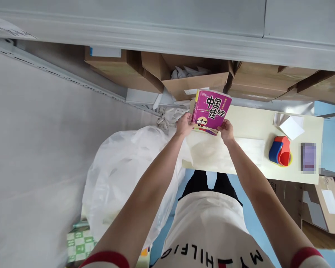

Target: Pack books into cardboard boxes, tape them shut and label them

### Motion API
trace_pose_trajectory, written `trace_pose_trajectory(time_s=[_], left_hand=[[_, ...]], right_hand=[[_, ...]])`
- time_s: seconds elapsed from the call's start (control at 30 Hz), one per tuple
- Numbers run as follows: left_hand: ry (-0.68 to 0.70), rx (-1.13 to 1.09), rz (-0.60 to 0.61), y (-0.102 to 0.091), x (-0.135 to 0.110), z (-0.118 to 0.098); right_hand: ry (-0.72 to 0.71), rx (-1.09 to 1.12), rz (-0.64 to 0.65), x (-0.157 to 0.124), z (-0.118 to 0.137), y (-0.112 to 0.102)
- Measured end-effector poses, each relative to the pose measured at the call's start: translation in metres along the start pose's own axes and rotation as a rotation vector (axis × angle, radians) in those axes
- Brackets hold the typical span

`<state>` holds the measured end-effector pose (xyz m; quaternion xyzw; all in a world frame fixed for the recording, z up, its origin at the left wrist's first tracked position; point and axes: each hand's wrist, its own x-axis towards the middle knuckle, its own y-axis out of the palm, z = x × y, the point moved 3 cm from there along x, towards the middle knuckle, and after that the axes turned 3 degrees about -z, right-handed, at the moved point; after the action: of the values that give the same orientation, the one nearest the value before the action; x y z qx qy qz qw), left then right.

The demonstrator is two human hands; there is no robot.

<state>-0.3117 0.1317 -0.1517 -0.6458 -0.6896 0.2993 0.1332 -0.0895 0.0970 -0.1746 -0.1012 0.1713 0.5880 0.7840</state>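
A magenta book (212, 108) with black Chinese characters on its cover stands tilted over the far left part of a pale table (254, 119). My left hand (184, 124) grips its lower left corner, fingers closed on the edge. Its lower right corner is pinched by my right hand (226, 131). A second thin book seems to lie under the magenta one. Below the book, a white plastic mailing bag (223, 152) lies flat on the table.
A red and blue tape dispenser (280, 150), folded white papers (290, 125) and a phone (308, 157) sit on the table's right part. Open cardboard boxes (195, 80) line the shelf behind. A big white plastic sack (123, 171) stands at my left, more boxes (321, 204) at right.
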Motion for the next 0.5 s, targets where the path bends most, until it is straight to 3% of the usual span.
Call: trace_pose_trajectory(time_s=[0.17, 0.3, 0.4, 0.5], left_hand=[[0.129, -0.132, -0.007, 0.000, -0.007, -0.051], [0.188, -0.220, 0.059, 0.023, -0.043, -0.085], [0.108, -0.240, 0.198, 0.057, -0.090, -0.098], [-0.082, -0.170, 0.368, 0.097, -0.142, -0.097]], right_hand=[[-0.246, -0.020, 0.015, 0.000, 0.051, -0.032], [-0.309, -0.053, 0.004, -0.027, 0.078, -0.087], [-0.226, -0.083, -0.043, -0.059, 0.069, -0.142], [-0.063, -0.143, -0.100, -0.092, 0.037, -0.196]])
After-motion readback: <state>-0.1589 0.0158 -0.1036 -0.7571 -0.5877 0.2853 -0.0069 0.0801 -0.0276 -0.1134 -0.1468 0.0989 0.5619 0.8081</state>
